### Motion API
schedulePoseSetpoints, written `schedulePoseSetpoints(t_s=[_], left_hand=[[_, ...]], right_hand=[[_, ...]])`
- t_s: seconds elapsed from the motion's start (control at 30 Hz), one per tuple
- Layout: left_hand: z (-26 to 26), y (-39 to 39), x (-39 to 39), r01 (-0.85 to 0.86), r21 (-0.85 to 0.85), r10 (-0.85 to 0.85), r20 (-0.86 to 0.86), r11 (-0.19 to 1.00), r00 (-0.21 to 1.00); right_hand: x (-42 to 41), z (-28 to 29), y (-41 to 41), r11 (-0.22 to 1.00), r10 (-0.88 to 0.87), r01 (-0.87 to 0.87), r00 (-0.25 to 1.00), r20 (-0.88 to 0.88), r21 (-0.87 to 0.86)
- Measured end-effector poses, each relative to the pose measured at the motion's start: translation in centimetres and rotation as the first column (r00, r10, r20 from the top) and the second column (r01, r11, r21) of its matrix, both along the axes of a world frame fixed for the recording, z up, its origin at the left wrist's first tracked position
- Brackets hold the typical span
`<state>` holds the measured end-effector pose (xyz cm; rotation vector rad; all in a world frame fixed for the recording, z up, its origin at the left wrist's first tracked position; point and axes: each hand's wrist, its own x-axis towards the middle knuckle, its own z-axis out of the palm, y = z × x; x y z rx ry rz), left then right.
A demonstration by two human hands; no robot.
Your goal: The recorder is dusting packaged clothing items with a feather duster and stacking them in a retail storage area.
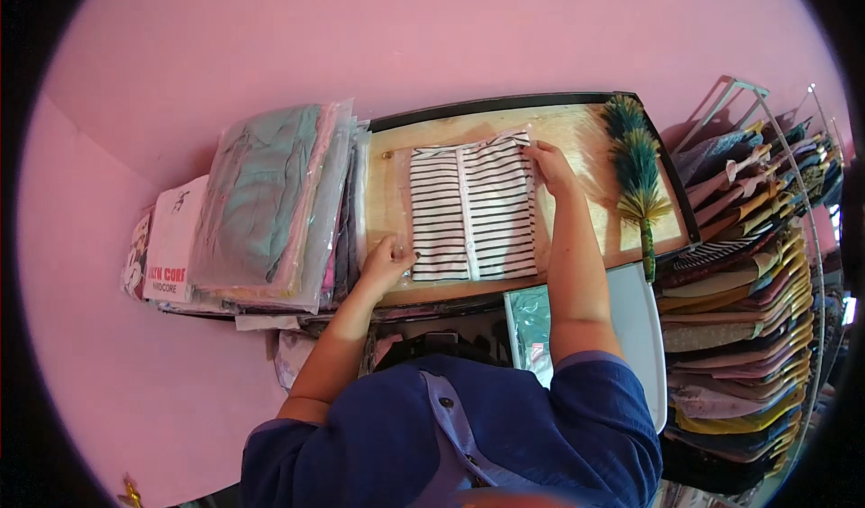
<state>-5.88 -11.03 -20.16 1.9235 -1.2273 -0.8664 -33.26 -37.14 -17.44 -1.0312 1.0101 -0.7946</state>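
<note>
A folded black-and-white striped garment with a buttoned placket (500,211) lies in a clear plastic bag on a wooden tabletop with a black edge (574,130). My left hand (388,265) pinches the bag's lower left edge, thumb towards the garment. At the bag's upper right corner, my right hand (551,167) grips the plastic between thumb and fingers. Left of the garment stands a tall stack of bagged folded clothes, topped by a grey-green shirt (260,197). A feather duster (635,163) with green and yellow feathers lies across the right end of the tabletop.
A white folded shirt with printed lettering (176,238) lies at the far left. Many garments on hangers (743,319) fill a metal rack to the right. Below the table's right part is a white-rimmed container (628,319) beside a bagged green item (530,319). A pink wall (432,35) borders the table's far side.
</note>
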Motion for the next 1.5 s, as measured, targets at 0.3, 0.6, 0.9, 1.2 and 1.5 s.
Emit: schedulePoseSetpoints(t_s=[0.3, 0.6, 0.9, 1.2, 1.5], left_hand=[[1.7, 1.1, -2.4, 0.004, -0.14, -0.065, -0.434, 0.99, 0.898], [9.4, 3.1, -4.6, 0.035, -0.431, -0.256, -0.467, 0.902, 0.846], [19.9, 9.5, -0.3, -0.017, -0.652, -0.401, -0.487, 0.758, 0.776], [27.2, 20.2, 14.2, -0.447, -0.662, -0.075, -0.604, 0.602, 0.793], [26.8, 27.0, 32.4, -0.672, -0.68, 0.306, -0.599, 0.292, 0.74]], right_hand=[[0.1, -0.8, 0.6, 0.982, 0.092, -0.084, 0.995, 0.038, -0.17], [-2.4, 10.1, 5.0, 0.934, -0.076, 0.121, 0.986, 0.145, -0.335], [3.1, 23.2, 9.0, 0.874, 0.055, 0.072, 0.968, 0.244, -0.481], [23.0, 31.0, 17.9, 0.765, 0.47, -0.182, 0.814, 0.341, -0.618], [45.2, 25.9, 22.4, 0.795, 0.566, -0.364, 0.734, 0.376, -0.486]])
